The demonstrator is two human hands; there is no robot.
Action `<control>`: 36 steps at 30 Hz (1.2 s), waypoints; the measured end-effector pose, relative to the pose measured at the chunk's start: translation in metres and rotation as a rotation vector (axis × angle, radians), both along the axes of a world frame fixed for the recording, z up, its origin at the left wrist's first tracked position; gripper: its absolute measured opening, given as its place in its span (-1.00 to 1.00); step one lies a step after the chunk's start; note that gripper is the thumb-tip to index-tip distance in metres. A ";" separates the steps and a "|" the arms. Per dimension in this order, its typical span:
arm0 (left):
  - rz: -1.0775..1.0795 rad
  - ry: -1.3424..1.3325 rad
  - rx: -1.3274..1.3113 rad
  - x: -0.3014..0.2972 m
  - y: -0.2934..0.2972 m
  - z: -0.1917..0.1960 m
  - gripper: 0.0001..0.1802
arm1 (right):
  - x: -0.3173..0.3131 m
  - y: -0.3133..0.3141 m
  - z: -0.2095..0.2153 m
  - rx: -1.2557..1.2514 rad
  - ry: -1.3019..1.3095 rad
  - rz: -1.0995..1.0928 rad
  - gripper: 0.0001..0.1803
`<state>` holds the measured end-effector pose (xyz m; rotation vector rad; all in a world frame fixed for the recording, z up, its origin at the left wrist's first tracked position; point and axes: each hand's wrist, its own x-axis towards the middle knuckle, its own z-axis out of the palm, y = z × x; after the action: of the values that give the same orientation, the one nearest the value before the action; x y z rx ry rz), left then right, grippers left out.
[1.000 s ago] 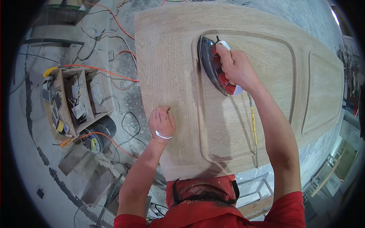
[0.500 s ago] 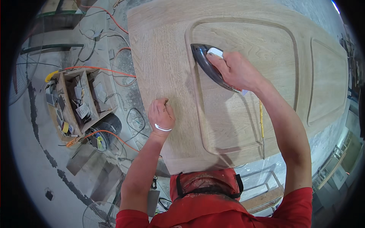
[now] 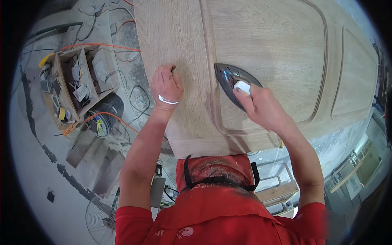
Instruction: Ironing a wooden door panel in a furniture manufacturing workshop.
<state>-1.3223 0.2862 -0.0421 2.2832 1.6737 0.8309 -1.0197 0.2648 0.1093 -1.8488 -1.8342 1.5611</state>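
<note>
One iron (image 3: 228,78), right hand (image 3: 264,107) gripping; left hand (image 3: 168,85) curled, palm hidden; box (image 3: 66,86) holds tape (image 3: 62,114).

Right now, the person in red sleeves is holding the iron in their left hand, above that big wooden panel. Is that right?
Not quite: the iron is in the right hand, not the left hand, as the head view shows. The red sleeves and big wooden panel are right.
</note>
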 end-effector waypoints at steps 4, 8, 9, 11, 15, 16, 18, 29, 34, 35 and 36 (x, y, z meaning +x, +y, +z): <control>0.006 0.008 0.000 -0.003 -0.002 -0.002 -0.71 | -0.004 -0.041 -0.005 -0.049 -0.019 -0.025 -0.60; 0.017 0.023 -0.017 -0.003 -0.005 -0.003 -0.71 | -0.007 -0.070 0.000 -0.074 -0.045 0.005 -0.57; 0.015 0.025 -0.005 -0.003 -0.004 -0.004 -0.71 | -0.009 -0.074 0.003 -0.076 -0.043 0.004 -0.56; 0.014 0.025 0.007 -0.003 -0.004 -0.003 -0.71 | -0.007 -0.089 0.000 -0.049 -0.045 0.032 -0.52; 0.022 0.018 -0.001 -0.001 -0.003 -0.003 -0.71 | -0.006 -0.112 0.003 -0.139 -0.095 0.089 -0.50; 0.021 0.017 0.006 -0.001 -0.003 -0.003 -0.71 | -0.006 -0.117 0.004 -0.139 -0.096 0.093 -0.50; 0.029 0.017 0.004 -0.001 -0.005 -0.002 -0.71 | -0.007 -0.120 0.006 -0.053 -0.058 0.073 -0.52; 0.049 0.028 -0.016 -0.004 -0.007 -0.002 -0.71 | -0.010 -0.080 -0.002 0.036 -0.085 0.068 -0.51; 0.049 0.031 -0.009 -0.003 -0.005 -0.001 -0.69 | -0.008 -0.079 -0.001 0.075 -0.031 0.049 -0.55; 0.052 0.039 -0.003 -0.003 -0.005 -0.001 -0.68 | -0.009 -0.073 -0.002 0.036 -0.009 -0.016 -0.58; 0.047 0.032 -0.001 0.000 -0.004 -0.001 -0.68 | -0.009 -0.061 0.001 0.038 -0.016 -0.021 -0.58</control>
<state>-1.3222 0.2822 -0.0434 2.2768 1.7477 0.8072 -1.0282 0.2036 0.1103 -1.8633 -1.8320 1.4983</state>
